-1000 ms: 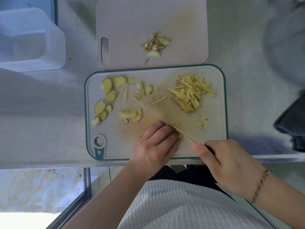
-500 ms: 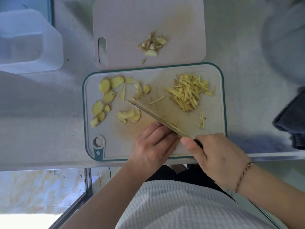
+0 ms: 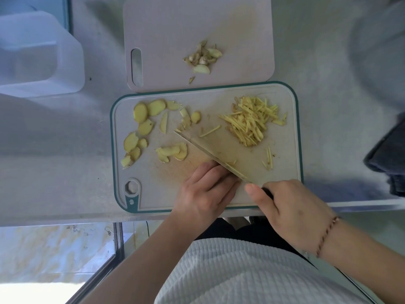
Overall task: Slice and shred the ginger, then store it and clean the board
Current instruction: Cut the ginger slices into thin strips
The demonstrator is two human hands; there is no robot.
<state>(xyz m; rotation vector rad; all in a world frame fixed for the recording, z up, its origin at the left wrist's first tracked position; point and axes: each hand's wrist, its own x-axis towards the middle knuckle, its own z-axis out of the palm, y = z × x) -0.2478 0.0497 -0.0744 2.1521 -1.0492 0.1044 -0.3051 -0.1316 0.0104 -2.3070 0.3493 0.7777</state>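
Observation:
A teal-rimmed cutting board (image 3: 293, 172) lies in front of me. Ginger slices (image 3: 140, 125) are scattered over its left part, and a pile of ginger shreds (image 3: 249, 120) sits at its right. My right hand (image 3: 291, 209) grips the black handle of a knife (image 3: 208, 150). The blade slants across the board, tip pointing far-left. My left hand (image 3: 208, 189) has its fingers curled down against the blade's left side, holding a small bit of ginger that is mostly hidden. A few fresh shreds show at the blade.
A second pale pink board (image 3: 175, 25) lies behind, carrying ginger peel scraps (image 3: 202, 58). A translucent plastic container (image 3: 37, 51) stands at the far left. Dark cloth (image 3: 390, 159) lies at the right edge. The counter's front edge runs just below the teal board.
The knife blade has rocked and tilted, showing more of its flat side, and the right hand shifted slightly forward. The left hand stays in place by the blade.

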